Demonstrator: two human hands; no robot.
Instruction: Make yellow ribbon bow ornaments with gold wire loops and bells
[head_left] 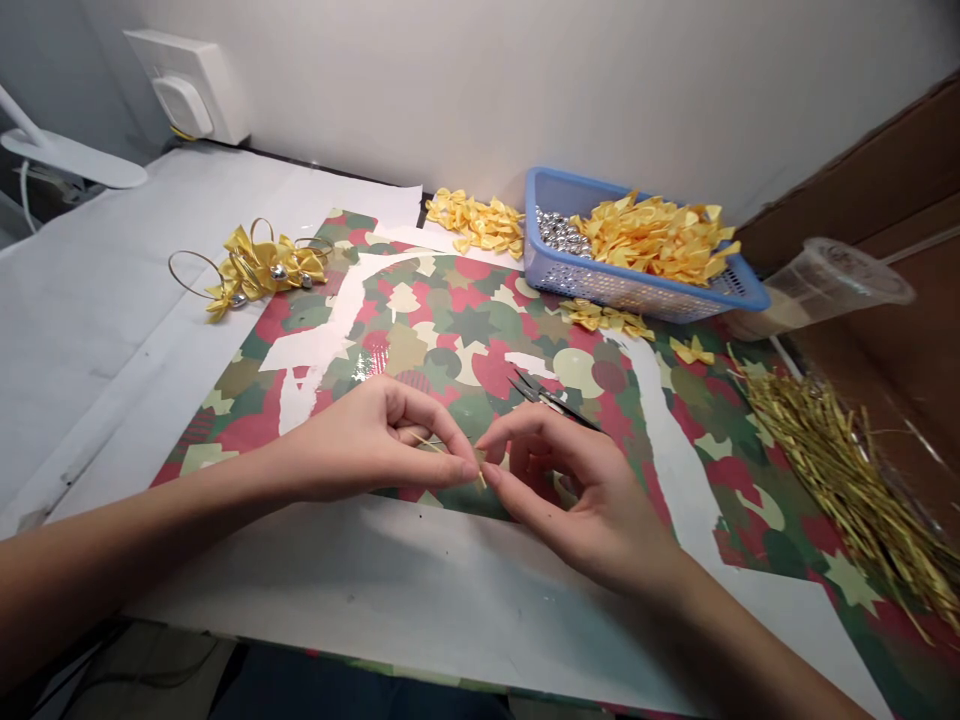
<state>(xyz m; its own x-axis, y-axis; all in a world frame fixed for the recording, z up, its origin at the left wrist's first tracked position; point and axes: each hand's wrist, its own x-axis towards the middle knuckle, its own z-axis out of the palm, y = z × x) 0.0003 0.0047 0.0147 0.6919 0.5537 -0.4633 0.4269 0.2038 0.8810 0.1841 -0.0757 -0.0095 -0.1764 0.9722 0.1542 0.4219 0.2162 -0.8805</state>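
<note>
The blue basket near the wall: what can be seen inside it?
In the basket, small silver balls lie at the left end, and yellow bows are heaped beside them. Anything under these two piles is covered and cannot be seen.

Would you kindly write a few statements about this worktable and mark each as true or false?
1. The blue basket holds yellow bows and silver beads. True.
2. The bow-and-loop cluster is inside the basket. False: the bow-and-loop cluster lies outside it, to the left.
3. Fingertips of the left hand and right hand come close together at a thin strand. True.
4. The gold bundle lies on the left. False: the gold bundle lies on the right.
5. The left hand is reaching into the basket. False: it is at the thin strand.
</note>
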